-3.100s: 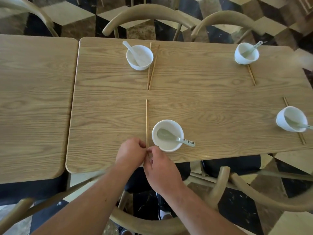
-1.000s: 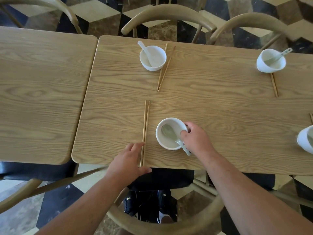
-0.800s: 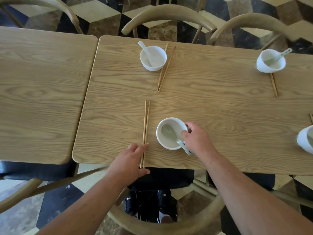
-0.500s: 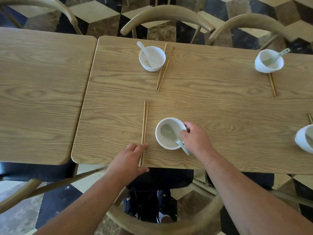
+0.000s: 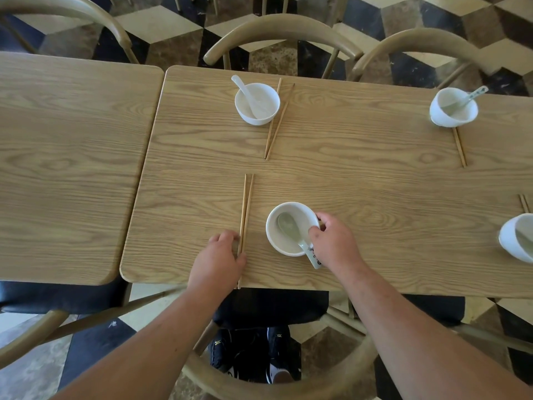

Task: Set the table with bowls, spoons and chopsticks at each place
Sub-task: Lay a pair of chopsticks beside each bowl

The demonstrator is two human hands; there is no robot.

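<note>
At the near place a white bowl (image 5: 270, 230) holds a pale green spoon (image 5: 289, 227) whose handle sticks out over the near rim. My right hand (image 5: 334, 243) grips the bowl's right rim, thumb at the inside. Left of the bowl a pair of chopsticks (image 5: 246, 203) lies side by side, pointing away from me. My left hand (image 5: 219, 258) pinches their near ends at the table edge. Three more places each show a bowl with a spoon and chopsticks: far left (image 5: 256, 103), far right (image 5: 452, 108), and right edge (image 5: 516, 238).
The wooden table (image 5: 360, 183) butts against a second table (image 5: 66, 168) on the left. Curved wooden chairs stand at the far side (image 5: 282, 30), (image 5: 418, 41), and one chair back (image 5: 274, 388) is right below me.
Three seconds ago both hands were together at the chopsticks. The right hand has moved onto the bowl's rim. Over the last second the left hand's fingers curled slightly; the bowl barely shifted.
</note>
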